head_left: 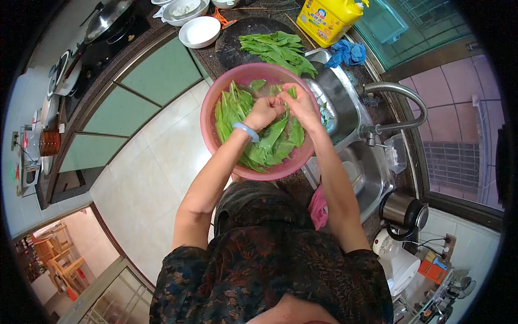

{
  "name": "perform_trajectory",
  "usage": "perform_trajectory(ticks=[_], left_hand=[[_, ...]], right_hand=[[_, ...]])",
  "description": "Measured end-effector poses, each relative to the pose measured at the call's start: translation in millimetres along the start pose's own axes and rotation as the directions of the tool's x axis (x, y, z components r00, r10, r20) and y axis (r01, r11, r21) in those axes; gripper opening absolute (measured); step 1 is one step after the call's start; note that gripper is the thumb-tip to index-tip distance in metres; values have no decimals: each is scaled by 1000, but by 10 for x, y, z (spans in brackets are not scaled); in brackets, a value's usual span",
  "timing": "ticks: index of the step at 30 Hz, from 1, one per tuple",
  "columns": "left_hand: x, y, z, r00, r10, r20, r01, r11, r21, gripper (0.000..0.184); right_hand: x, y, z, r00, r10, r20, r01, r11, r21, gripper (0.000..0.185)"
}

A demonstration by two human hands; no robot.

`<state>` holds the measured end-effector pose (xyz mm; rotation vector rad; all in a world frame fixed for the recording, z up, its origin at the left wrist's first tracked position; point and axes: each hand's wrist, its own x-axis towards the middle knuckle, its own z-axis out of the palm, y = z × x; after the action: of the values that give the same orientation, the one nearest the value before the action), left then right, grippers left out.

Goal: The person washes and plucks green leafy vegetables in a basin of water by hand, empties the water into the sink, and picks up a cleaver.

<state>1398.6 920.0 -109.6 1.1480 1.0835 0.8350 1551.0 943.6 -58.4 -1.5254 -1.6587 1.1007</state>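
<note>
A pink basin [206,127] holds long green leafy vegetables [232,110] lying in water. Over the middle of it, my left hand [264,112], with a pale bracelet [247,131] at the wrist, is closed with its fingers curled in. Close beside it, my right hand [300,106] is closed in a pinch at the basin's far right side. The fingertips of both hands meet around a leafy green, whose leaf hangs down below them. My fingers partly hide the gripped part.
More leafy greens [275,47] lie on a dark round board [229,46] beyond the basin. A double steel sink [337,97] with a curved faucet [418,97] stands right. Nearby are a yellow jug [324,21], blue cloth [346,53], white bowl [199,32] and kettle [402,210].
</note>
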Motion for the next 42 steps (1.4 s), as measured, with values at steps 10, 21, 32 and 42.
perform_trajectory(ticks=[10,21,32,42], left_hand=[[-400,1131,11,951,303,55,-308,945,114,13],[-593,780,-31,975,153,161,-198,926,320,18],[-749,718,-197,996,8,91,-51,876,479,17],[-728,1473,-199,908,418,-34,-401,889,222,20]], right_hand=[[-304,-924,-515,983,-159,95,63,769,636,16],[-364,-1102,-878,971,-181,-159,240,720,651,17],[-395,-1247,-1048,989,-115,-89,141,907,396,16],[-472,-976,-537,932,-284,225,246,952,182,16]])
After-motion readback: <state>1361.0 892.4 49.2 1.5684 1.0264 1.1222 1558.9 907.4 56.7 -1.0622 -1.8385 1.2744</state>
